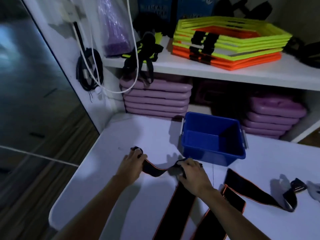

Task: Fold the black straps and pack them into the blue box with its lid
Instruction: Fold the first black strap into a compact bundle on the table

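Both hands work over a white table. The left hand is closed on one end of a black strap with orange edging; a small loop of the strap sticks out past the fingers at the hand's 12 o'clock. The right hand pinches the same strap between thumb and fingers. The short length between the two hands sags in a shallow curve down to the table surface. From the right hand the strap runs on toward 6 o'clock, flat on the table, partly under the right forearm, to the bottom edge of the view.

The blue box stands open and upright on the table at 1 o'clock from the right hand, just beyond the fingertips and apart from them. Its inside shows only bare blue walls and floor. No lid can be told from this view.

A second strap lies at 5 o'clock from the right hand, with one end doubled over. A third strap lies at 3 o'clock, ending in a buckle.

Behind the table, a white shelf carries a stack of yellow and orange hexagon frames. Purple pads are stacked below the shelf.
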The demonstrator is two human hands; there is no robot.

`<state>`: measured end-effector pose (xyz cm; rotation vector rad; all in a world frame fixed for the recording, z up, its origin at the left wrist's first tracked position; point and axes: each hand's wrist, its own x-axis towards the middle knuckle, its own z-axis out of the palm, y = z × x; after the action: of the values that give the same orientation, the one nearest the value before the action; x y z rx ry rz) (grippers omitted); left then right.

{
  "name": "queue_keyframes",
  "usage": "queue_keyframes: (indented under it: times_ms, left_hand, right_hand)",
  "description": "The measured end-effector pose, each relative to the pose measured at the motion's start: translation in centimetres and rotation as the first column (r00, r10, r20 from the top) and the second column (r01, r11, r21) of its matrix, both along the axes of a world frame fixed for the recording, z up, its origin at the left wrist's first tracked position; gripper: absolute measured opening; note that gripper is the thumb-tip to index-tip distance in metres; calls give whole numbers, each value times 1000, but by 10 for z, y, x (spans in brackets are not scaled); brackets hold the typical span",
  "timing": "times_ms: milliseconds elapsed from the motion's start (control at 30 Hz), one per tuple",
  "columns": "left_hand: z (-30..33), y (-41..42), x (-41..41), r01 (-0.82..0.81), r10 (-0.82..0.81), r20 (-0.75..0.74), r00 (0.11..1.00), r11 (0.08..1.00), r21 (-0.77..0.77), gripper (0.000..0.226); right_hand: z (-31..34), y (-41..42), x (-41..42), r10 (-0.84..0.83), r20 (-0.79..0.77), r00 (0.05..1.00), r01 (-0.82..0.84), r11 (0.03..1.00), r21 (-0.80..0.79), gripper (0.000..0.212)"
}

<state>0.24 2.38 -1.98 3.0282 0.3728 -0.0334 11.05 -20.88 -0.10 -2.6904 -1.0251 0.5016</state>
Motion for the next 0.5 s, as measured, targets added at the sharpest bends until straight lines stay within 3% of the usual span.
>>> queue_keyframes:
  times_ms: [67, 167, 267, 367, 467, 500]
  left_hand:
    - [1, 14, 6, 20, -19, -11, 1000, 995, 95, 55]
    - [0, 37, 25, 80, -63, -74, 995, 964, 254, 51]
    - [-6, 56, 48, 123, -38, -244, 969, 931, 344, 50]
    - [-13, 66, 59, 143, -8, -338, 941, 915, 376, 45]
    - [-12, 81, 62, 91, 16, -285, 958, 929, 359, 38]
    - [-8, 87, 59, 54, 32, -320, 947, 965, 255, 38]
  right_hand:
    - [-14, 2, 6, 57, 70, 996, -55, 998, -27, 53]
    - [-34, 9, 17, 116, 173, 978, -110, 993, -47, 71]
    - [-47, 17, 30, 123, 228, 966, -108, 991, -78, 79]
    - [-55, 23, 38, 140, 240, 961, -114, 986, -119, 53]
    - [-59, 23, 42, 116, 281, 953, -81, 988, -131, 34]
    - [-58, 23, 42, 116, 286, 951, -86, 989, -117, 29]
